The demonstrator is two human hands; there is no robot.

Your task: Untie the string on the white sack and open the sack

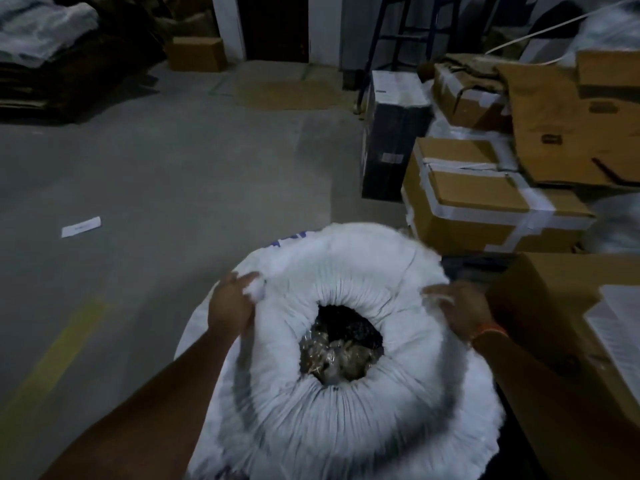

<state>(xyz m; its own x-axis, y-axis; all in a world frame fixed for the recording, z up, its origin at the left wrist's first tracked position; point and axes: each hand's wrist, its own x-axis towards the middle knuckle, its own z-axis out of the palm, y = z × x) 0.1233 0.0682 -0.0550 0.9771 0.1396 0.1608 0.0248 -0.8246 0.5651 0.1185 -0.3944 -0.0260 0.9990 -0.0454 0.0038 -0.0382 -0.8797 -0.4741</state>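
A big white sack (346, 271) stands on the floor right below me. Its mouth is gathered into a puckered ring with a round hole (343, 344) in the middle, where dark and shiny wrapped contents show. My left hand (230, 303) grips the sack's cloth at the left rim. My right hand (462, 308), with an orange band at the wrist, clutches the cloth at the right rim. I see no string anywhere.
Taped cardboard boxes (485, 199) are stacked close on the right, with a large one (571, 323) touching my right forearm. A black box (388, 140) stands behind them. Grey concrete floor (156, 174) spreads left, with a white paper strip (81, 226) and a yellow line.
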